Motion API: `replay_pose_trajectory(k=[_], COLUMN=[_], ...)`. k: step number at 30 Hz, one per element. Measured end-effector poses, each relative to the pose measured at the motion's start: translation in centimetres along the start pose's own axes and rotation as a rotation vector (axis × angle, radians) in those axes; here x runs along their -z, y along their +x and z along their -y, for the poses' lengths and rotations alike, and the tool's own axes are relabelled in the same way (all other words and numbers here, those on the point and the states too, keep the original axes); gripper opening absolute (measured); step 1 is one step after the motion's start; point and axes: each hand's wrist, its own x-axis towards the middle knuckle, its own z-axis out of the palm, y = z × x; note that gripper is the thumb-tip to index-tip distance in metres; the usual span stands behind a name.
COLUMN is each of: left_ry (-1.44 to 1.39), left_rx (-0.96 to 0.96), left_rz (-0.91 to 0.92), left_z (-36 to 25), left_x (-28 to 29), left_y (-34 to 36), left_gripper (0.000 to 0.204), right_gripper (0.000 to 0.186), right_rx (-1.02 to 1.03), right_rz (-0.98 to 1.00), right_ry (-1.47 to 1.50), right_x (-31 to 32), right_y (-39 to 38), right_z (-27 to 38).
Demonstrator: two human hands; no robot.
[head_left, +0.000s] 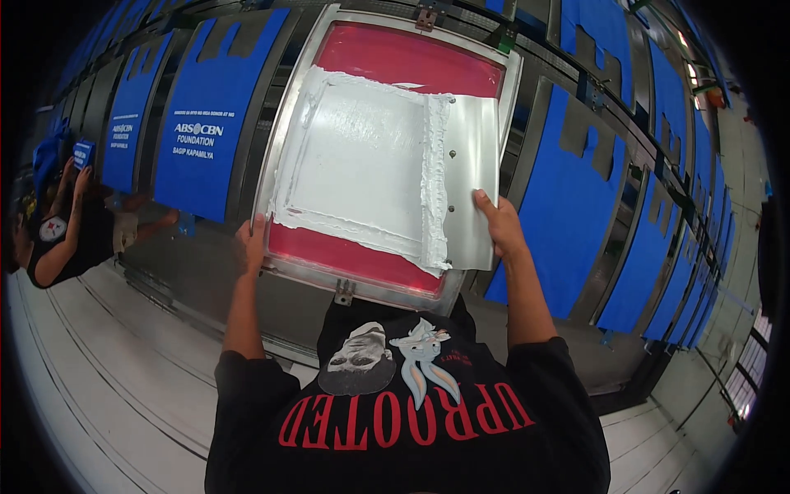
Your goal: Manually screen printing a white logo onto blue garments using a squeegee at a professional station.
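Observation:
A screen printing frame [284, 136] with a silver metal rim and red mesh [370, 255] lies before me, slightly tilted. White ink [362, 156] covers most of the mesh, with thick ridges along its edges. My left hand [252, 241] grips the frame's lower left side, its fingers partly hidden by the rim. My right hand [500, 224] is closed on the outer edge of a wide metal squeegee [471, 165], thumb on top and other fingers out of sight underneath. Small bolts line the squeegee, and its inner edge rests against a thick bead of ink at the mesh's right side.
Blue cut fabric panels [568, 214] lie on boards along the long printing table on both sides. One blue panel [210, 115] at left bears white print. Metal brackets [345, 291] sit along the table rail. Another person [70, 222] stands at far left, holding a small blue item.

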Motion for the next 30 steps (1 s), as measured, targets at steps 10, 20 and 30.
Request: replay_pose_trajectory(k=[10, 20, 30], left_ry=[-0.322, -0.424, -0.363], left_rx=[-0.173, -0.350, -0.254], left_rz=[0.105, 0.261, 0.179], left_z=[-10.2, -19.2, -20.8], left_x=[-5.7, -16.2, -20.8], left_y=[-14.6, -23.6, -27.6], left_gripper=[0.044, 0.054, 0.043], right_gripper=[0.049, 0.051, 0.058], right_rx=[0.134, 0.226, 0.188], right_rz=[-0.247, -0.491, -0.398], right_ry=[0.056, 0.307, 0.273], right_x=[16.3, 30.9, 37.2], right_y=[-9.7, -15.6, -11.1], right_z=[-4.4, -8.3, -7.8])
